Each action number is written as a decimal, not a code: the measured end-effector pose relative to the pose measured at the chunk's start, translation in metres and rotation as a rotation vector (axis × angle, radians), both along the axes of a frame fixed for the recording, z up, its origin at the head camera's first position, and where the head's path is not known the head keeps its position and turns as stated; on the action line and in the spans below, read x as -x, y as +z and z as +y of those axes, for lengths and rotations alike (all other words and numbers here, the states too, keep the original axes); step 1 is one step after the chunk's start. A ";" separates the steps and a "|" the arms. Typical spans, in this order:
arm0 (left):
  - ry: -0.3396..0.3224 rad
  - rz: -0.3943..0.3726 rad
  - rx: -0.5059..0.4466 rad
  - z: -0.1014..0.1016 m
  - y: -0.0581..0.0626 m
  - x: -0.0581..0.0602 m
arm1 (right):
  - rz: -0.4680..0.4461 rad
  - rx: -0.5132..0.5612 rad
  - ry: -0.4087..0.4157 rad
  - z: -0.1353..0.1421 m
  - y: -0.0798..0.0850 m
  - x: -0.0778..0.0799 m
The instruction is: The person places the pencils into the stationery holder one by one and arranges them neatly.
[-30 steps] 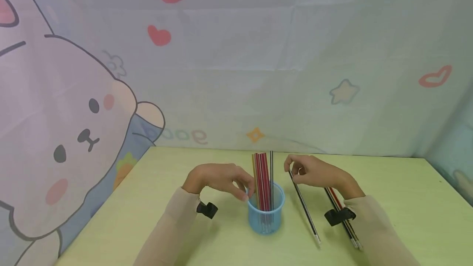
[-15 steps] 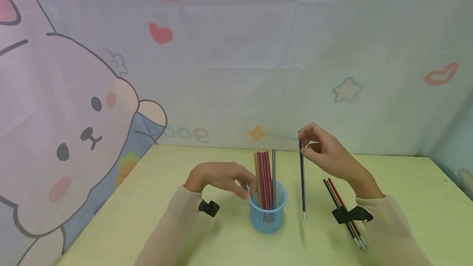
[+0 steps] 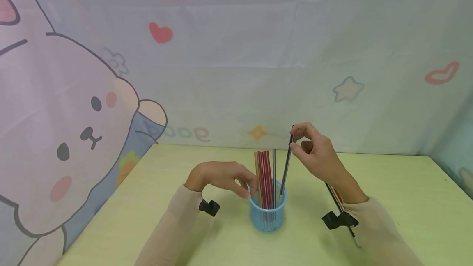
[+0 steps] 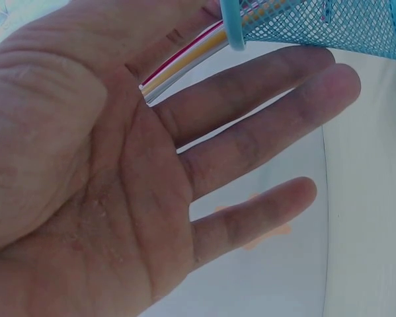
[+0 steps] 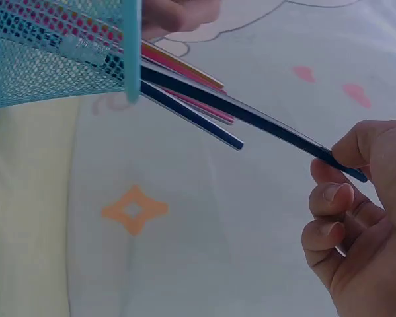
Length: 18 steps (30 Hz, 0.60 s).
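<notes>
A blue mesh pencil cup point(image 3: 267, 220) stands upright, holding several red pencils point(image 3: 263, 180), a yellowish one and a dark striped one. At its left rim is my left hand point(image 3: 223, 177), thumb outside and index finger reaching inside, pinching the edge. The other three fingers point(image 4: 250, 148) extend beside the mesh in the left wrist view. My right hand point(image 3: 314, 151) pinches a black pencil point(image 3: 287, 163) near its top between thumb and index finger. This pencil leans to the right, its lower, eraser end inside the cup; the right wrist view shows that end through the mesh.
More pencils point(image 3: 334, 196), black and red, lie on the pale yellow-green table point(image 3: 406, 200) at right, partly hidden under the right forearm. Behind the table hangs a printed cloth point(image 3: 236, 93). Each wrist wears a black camera strap.
My right hand has lifted the black pencil off the table, turned it upright and carried it left, its lower end now in the cup. The left hand has stayed at the rim.
</notes>
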<state>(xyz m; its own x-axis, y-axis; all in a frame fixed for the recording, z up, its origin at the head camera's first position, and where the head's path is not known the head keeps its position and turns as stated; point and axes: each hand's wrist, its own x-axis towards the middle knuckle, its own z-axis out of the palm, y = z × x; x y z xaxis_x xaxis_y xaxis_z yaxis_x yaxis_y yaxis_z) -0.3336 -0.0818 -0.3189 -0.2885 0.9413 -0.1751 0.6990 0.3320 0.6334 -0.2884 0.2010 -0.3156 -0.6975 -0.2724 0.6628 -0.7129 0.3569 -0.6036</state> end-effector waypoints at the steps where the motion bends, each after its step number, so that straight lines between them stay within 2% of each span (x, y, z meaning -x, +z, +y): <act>1: -0.001 -0.003 -0.003 0.000 0.000 0.000 | 0.013 -0.027 -0.004 -0.003 -0.002 0.001; 11: -0.023 -0.009 -0.028 0.000 -0.001 0.000 | -0.013 -0.268 -0.031 -0.024 -0.027 0.011; 18: -0.003 0.000 -0.020 0.000 0.000 0.000 | -0.017 -0.318 -0.018 -0.028 -0.031 0.012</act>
